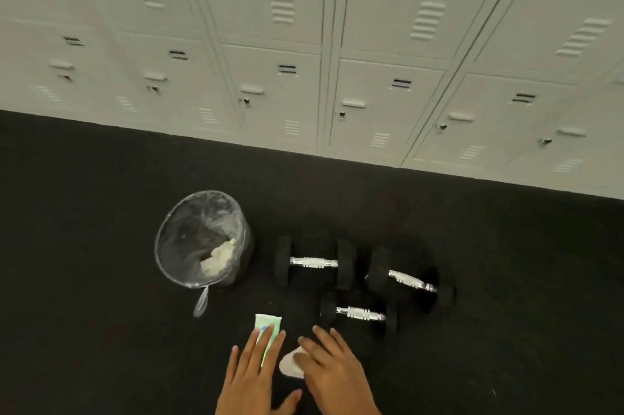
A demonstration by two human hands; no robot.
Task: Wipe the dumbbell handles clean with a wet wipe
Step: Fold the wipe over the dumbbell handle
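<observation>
Black gym floor point(101, 279), lockers point(304, 43) far. Your left hand point(251, 377) lies flat on the wipe pack point(268, 325); right hand point(332, 369) loosely covers a white wipe point(291, 365), grip unclear. Three dumbbells point(361, 313) right, one bin point(202, 240) left. Handles look unwiped; all three remain.

text: none legible | wipe pack point(268, 327): print blurred | lockers point(287, 43): unmarked

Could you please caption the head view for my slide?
Left hand on wipe pack, right hand on white wipe, beside three dumbbells.
</observation>
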